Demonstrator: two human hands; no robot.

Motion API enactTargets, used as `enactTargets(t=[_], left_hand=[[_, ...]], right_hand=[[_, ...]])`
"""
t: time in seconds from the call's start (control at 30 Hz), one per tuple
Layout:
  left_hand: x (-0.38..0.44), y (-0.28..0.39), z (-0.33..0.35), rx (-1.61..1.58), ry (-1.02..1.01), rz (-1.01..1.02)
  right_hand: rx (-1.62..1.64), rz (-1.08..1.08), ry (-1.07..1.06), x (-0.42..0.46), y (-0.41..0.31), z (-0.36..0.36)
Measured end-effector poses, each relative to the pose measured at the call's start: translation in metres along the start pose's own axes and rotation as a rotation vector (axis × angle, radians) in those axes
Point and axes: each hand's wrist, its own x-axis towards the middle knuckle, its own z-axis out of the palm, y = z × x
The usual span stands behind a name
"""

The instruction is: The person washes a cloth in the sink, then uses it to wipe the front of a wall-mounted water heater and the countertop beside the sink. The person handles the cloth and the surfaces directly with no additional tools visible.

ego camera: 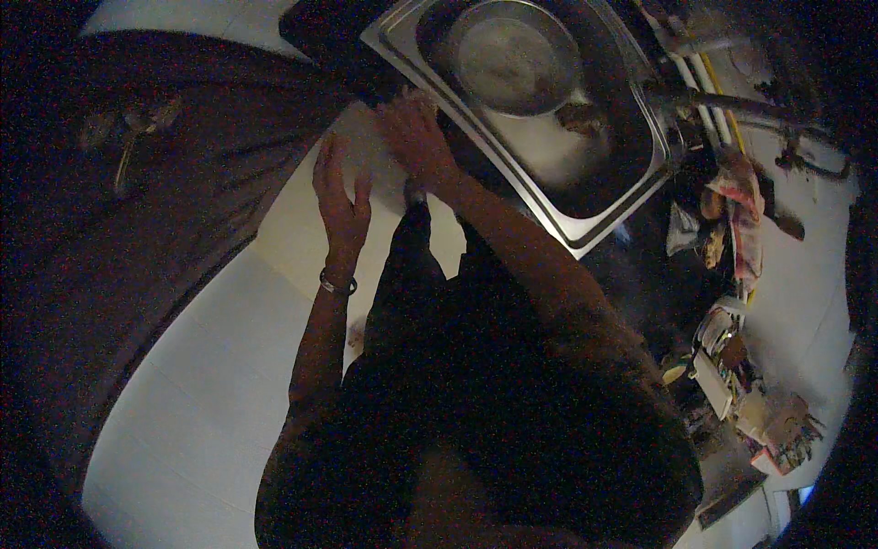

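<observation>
Below the near edge of the metal sink (573, 237), a pale grey object (374, 154) lies between my two hands. It is blurred, and I cannot tell whether it is a dish, a lid or a bag. My left hand (343, 189), with a bracelet (337, 283) at the wrist, holds it at its left side, thumb apart from the fingers. Over its right side reaches my right hand (418, 141), close to the sink rim. The right fingertips are blurred in the dark. Inside the sink sits a round metal pan or basin (514, 62), with a small brownish item (579, 117) beside it.
Dark fabric (206, 137) hangs on the left, bearing a pale, unclear item (130, 147). Pipes (703, 89) and a dark hose or tap (727, 99) run beyond the sink. Farther right are a pink-and-white cloth (744, 226), a white block-like item (712, 384) and mixed clutter.
</observation>
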Motion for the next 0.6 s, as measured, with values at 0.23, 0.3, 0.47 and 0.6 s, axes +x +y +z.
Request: enactTargets(t=[0.23,0.3,0.47,0.6], left_hand=[[0.006,-0.002,-0.002,-0.038,-0.048,0.074],[0.007,0.003,-0.002,-0.07,-0.068,0.081],[0.008,0.005,-0.002,-0.012,-0.102,0.149],[0.011,0.013,-0.008,-0.03,-0.104,0.162]], right_hand=[[-0.065,0.021,-0.254,-0.142,-0.006,-0.038],[0.009,0.064,-0.331,-0.186,-0.004,-0.067],[0.86,0.323,-0.142,-0.308,0.01,-0.086],[1.583,0.9,-0.114,-0.367,0.02,-0.119]])
